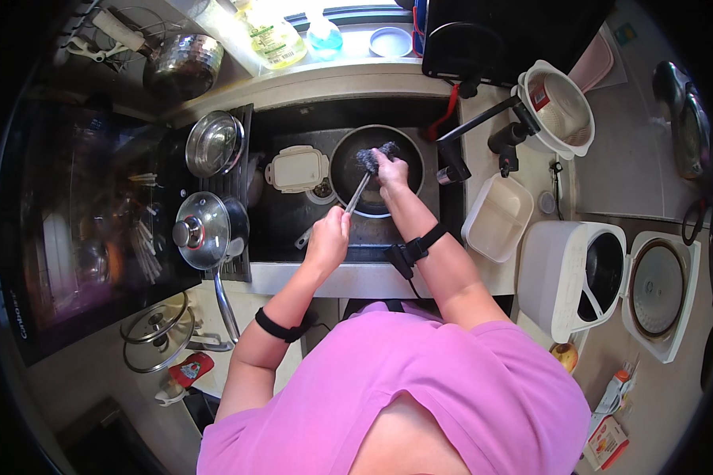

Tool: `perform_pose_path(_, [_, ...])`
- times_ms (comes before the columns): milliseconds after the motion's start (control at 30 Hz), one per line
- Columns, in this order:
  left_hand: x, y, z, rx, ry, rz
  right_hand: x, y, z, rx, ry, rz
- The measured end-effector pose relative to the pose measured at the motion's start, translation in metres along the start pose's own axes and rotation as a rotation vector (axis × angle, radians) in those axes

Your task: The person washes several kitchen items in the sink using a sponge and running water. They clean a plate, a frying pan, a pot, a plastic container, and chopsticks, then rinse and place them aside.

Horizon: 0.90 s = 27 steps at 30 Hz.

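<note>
My left hand [328, 234] grips one end of a slender metal utensil [357, 195], which slants up and right over a dark round frying pan [349, 155] in the sink. At its far end, my right hand [393, 172] presses a steel-wool scrubber [368, 160] near the utensil; its tip is hidden there. The pan rests on the bottom of the dark sink [273, 231]. Just left of the pan lies a pale rectangular container lid [299, 169] with side clips, partly over the drain strainer [322, 191].
A black faucet [481, 122] reaches over the sink's right edge. White colander [561, 113], plastic box [499, 217] and open rice cooker [555, 279] stand rightward. Leftward, a roll-up rack [237, 270] bears a glass lid [214, 142] and a lidded saucepan [205, 228]. Soap bottles [273, 38] line the sill.
</note>
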State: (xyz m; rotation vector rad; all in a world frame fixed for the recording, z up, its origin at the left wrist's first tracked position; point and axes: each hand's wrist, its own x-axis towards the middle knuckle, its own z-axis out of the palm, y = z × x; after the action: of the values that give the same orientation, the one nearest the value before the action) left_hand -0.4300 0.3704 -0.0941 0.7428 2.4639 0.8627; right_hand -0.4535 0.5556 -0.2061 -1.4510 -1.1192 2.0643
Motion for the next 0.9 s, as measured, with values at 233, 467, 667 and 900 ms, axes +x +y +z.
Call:
perform_pose_path(233, [0.000,0.015,-0.008,0.182,0.054,0.056,0.000,-0.003,0.004,0.003,-0.020,0.015])
perform_pose_path(467, [0.009,0.011,-0.001,-0.001,0.091,0.029,-0.001,0.018,0.010,-0.020,-0.123,0.065])
perform_pose_path(667, [-0.017,0.003,-0.032,-0.104,-0.071,-0.060,0.053,0.010,-0.022,-0.287,0.171,-0.132])
perform_pose_path(900, [-0.029,0.008,-0.084,-0.304,-0.001,-0.110,-0.006,-0.018,-0.035,0.043,-0.233,-0.002])
